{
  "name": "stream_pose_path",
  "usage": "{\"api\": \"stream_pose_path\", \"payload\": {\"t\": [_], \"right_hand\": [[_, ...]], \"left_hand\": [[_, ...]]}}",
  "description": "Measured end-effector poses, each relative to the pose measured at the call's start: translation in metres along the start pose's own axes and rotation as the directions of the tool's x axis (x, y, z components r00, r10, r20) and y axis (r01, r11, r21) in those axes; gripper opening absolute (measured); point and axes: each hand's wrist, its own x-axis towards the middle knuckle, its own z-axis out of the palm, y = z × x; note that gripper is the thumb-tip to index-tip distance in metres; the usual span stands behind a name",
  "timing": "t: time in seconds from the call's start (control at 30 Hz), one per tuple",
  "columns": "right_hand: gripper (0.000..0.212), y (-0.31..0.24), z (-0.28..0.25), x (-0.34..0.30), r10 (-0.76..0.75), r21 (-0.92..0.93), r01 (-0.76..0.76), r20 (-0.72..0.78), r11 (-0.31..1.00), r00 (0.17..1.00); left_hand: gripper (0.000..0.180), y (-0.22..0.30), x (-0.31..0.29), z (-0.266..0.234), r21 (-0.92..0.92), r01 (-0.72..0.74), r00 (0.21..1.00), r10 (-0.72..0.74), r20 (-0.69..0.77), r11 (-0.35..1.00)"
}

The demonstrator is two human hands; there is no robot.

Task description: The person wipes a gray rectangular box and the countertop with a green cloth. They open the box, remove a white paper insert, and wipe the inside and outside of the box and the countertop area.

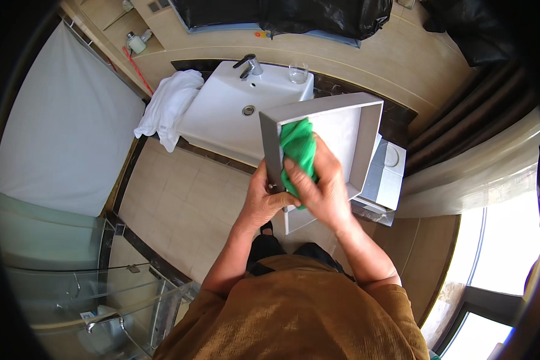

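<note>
A shallow grey box with a pale inside is held up tilted in front of the sink, its open face toward me. My left hand grips the box's lower left side, thumb over the edge. In my right hand is a bunched green cloth, pressed against the inner left wall of the box. The fingers of that hand are wrapped into the cloth and partly hidden by it. Part of the sink lies hidden behind the box.
Behind the box is a white sink with a chrome faucet and a clear glass. White towels drape over the counter's left end. A grey and white box-like item sits at the right end. Glass panels stand at lower left.
</note>
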Motion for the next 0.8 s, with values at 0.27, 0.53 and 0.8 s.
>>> {"api": "stream_pose_path", "payload": {"t": [0.27, 0.53, 0.8], "right_hand": [[0.063, 0.021, 0.004, -0.034, -0.113, -0.122, 0.128, 0.119, 0.984, 0.986], [0.05, 0.033, -0.001, -0.061, 0.125, 0.029, -0.142, 0.322, 0.989, 0.938], [0.034, 0.033, -0.038, -0.051, 0.228, 0.057, -0.228, -0.004, 0.972, 0.974]], "left_hand": [[0.108, 0.002, -0.005, -0.015, 0.039, 0.077, 0.997, -0.076, -0.005, 0.996], [0.107, -0.005, -0.005, -0.02, -0.074, 0.007, 0.998, -0.012, -0.063, 0.997], [0.074, 0.011, 0.002, -0.003, 0.106, -0.004, 0.993, 0.016, -0.118, 0.994]]}}
